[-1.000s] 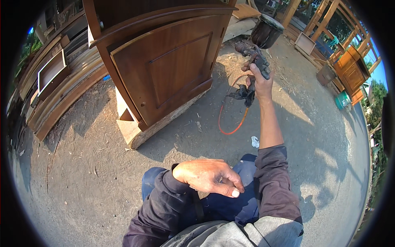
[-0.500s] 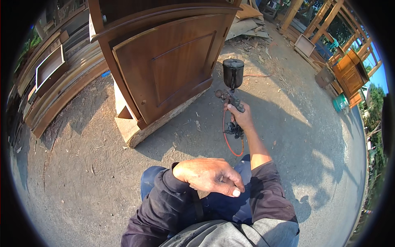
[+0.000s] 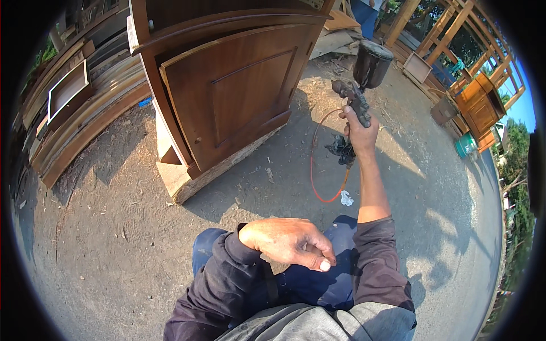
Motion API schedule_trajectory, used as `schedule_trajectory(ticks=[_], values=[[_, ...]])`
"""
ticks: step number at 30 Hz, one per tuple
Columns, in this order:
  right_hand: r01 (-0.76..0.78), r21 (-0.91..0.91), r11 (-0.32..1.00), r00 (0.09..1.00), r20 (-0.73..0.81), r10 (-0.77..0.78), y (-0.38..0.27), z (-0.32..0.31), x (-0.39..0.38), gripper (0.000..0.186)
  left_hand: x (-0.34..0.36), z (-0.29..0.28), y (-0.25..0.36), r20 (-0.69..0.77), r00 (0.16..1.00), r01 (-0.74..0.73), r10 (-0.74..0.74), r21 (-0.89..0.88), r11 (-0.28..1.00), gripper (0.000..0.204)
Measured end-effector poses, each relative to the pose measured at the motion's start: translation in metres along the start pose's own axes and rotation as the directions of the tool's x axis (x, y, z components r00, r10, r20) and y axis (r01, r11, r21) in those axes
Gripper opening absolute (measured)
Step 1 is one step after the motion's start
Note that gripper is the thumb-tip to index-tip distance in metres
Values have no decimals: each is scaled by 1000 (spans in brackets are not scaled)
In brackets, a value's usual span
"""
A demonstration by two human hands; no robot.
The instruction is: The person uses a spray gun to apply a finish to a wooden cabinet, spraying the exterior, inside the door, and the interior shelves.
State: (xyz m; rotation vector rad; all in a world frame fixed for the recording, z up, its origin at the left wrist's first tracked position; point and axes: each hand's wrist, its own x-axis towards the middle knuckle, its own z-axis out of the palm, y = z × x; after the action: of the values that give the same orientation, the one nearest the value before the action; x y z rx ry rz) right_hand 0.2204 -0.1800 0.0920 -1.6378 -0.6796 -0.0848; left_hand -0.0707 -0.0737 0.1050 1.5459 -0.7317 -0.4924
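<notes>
My right hand [image 3: 364,135] grips the handle of a dirty, paint-crusted spray gun [image 3: 357,103]. A dark cup [image 3: 372,63] with a greyish lid tops the gun, tilted. From the wrapped lower end of the handle, an orange-red hose [image 3: 312,162] loops over the ground. To the gun's left stands a brown wooden cabinet [image 3: 187,34], whose panelled door [image 3: 250,94] is slightly ajar; the gun is apart from it. Above my lap, my left hand [image 3: 289,242] is loosely closed, thumb near the curled fingers, with nothing visible in it.
Wood blocks [image 3: 173,181] support the cabinet. Stacked boards [image 3: 102,105] and a shallow drawer [image 3: 69,92] lie at left. A crumpled white scrap [image 3: 346,198] is on the ground. Far right are an orange-brown cabinet [image 3: 480,105] and green bucket [image 3: 466,145]. A person [image 3: 365,16] stands behind.
My right hand has moved the spray gun up and to the right, away from the cabinet door, and the cup now tilts. My left hand has stayed nearly still. A person has appeared behind.
</notes>
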Motion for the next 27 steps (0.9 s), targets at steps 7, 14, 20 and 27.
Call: schedule_trajectory(ticks=[7, 14, 20, 27], values=[[176, 205, 963, 980, -130, -152, -33, 9, 22, 26, 4, 0, 3, -3, 1000, 11, -11, -2, 1000, 51], [73, 195, 978, 995, -85, -57, 21, 23, -5, 24, 2, 1, 1, -31, 999, -14, 14, 12, 1000, 51], [-104, 0, 995, 994, 20, 104, 76, 40, -38, 22, 1, 1, 1, -10, 999, 35, -35, 7, 999, 50], [-179, -157, 971, 978, 78, 193, 114, 34, -58, 23, 5, 0, -8, -12, 1000, -15, 16, 33, 999, 51]])
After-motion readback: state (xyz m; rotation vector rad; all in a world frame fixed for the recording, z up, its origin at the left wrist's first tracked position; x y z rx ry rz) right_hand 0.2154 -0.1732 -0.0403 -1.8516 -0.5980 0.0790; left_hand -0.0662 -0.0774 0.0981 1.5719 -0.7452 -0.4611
